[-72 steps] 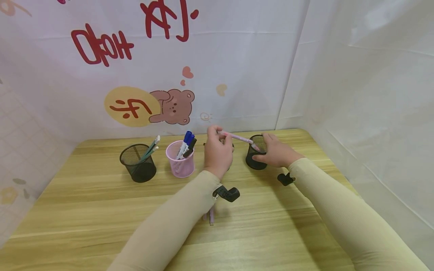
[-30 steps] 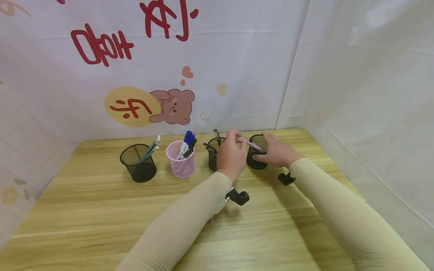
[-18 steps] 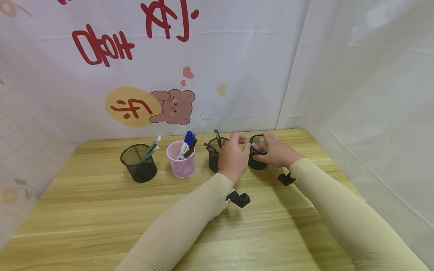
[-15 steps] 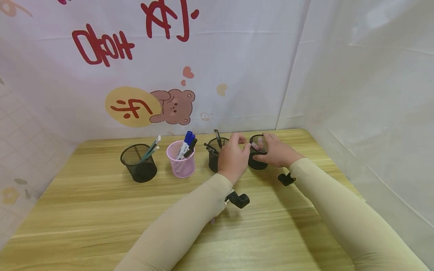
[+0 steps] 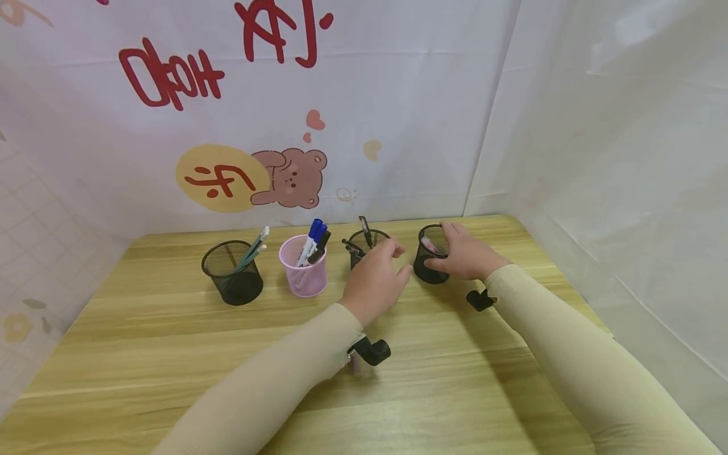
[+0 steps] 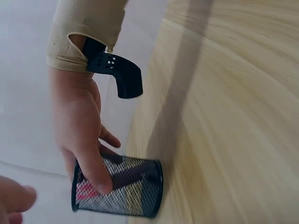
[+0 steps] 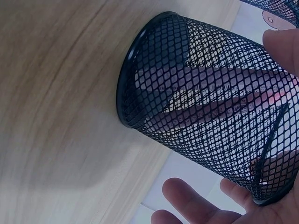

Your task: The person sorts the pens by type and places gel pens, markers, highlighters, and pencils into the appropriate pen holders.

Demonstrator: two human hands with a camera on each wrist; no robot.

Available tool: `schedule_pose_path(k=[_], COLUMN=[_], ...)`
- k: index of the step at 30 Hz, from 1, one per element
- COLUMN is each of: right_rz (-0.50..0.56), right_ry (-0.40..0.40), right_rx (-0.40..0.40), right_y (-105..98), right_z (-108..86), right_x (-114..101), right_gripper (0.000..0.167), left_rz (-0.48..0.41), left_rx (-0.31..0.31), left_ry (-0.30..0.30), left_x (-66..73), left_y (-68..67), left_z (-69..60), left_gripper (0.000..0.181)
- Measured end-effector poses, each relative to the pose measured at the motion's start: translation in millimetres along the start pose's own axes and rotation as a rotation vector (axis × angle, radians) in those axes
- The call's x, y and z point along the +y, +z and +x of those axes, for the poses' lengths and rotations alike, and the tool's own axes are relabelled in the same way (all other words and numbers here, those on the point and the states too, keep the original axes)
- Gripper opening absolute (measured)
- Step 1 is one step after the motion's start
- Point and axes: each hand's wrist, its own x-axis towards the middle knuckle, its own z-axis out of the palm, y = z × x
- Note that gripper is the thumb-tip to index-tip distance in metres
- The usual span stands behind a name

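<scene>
My right hand [image 5: 469, 253] grips the rim and side of a black mesh pen cup [image 5: 430, 268], upright at the right. Inside it, the right wrist view shows two slim pink sticks [image 7: 205, 112] with printed lettering, pens or pencils. My left hand [image 5: 375, 281] hovers left of that cup with loosely bent fingers and holds nothing. It partly covers another black mesh cup [image 5: 357, 268] containing black pens [image 5: 366, 231]. Left fingertips [image 6: 16, 200] also show at the left wrist view's edge. Below my left wrist, a pink stick [image 5: 355, 363] on the table is mostly hidden.
Further left stand a pink mesh cup [image 5: 307, 281] with blue and black markers [image 5: 313, 243] and a black mesh cup [image 5: 239, 287] with green pencils [image 5: 250, 256]. The wooden table [image 5: 443, 392] meets a printed white curtain [image 5: 409, 126] behind.
My left hand carried a pink stick to the right-hand cup and let it go inside. Now it has drawn back left and toward me. My right hand has stayed on the cup.
</scene>
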Motion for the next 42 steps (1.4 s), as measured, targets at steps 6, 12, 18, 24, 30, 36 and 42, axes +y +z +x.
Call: schedule_pose_path(k=[6,12,18,24,30,36,42], right_rz=[-0.013,-0.007,-0.003,0.001,-0.004,0.003,0.009], right_ry=[-0.001,-0.010,-0.012,-0.022,-0.018,-0.014,-0.006], right_rx=[0.003,-0.003,-0.004,0.001,0.006,0.013,0.013], right_y=[1,1,0,0,0,-1,-2], right_z=[1.6,0.5,-0.5,0.3,-0.8,-1.7,-3.8], right_x=[1,0,-1,-1,-1,-4,-5], right_gripper=[0.113,0.112,0.112,0.111,0.111,0.109,0.108], left_rz=[0.177,0.366,0.449,0.473,0.484,0.494,0.477], left_rx=[-0.162,-0.307,-0.381,-0.413,-0.429,-0.449,-0.445], left_ry=[-0.012,-0.053,-0.042,-0.090,-0.099,-0.093,-0.109], left_x=[-13.5,-27.7,-51.0,-63.5,-71.3,-72.2,-71.1], left_y=[-18.5,-34.1,-44.6,-50.3,-48.1,-48.5,-48.5], left_z=[-13.0,-23.9,-32.2,-40.3,-43.6,-46.2,-46.9], left_gripper=[0.043,0.047,0.037,0.047,0.032,0.022,0.020])
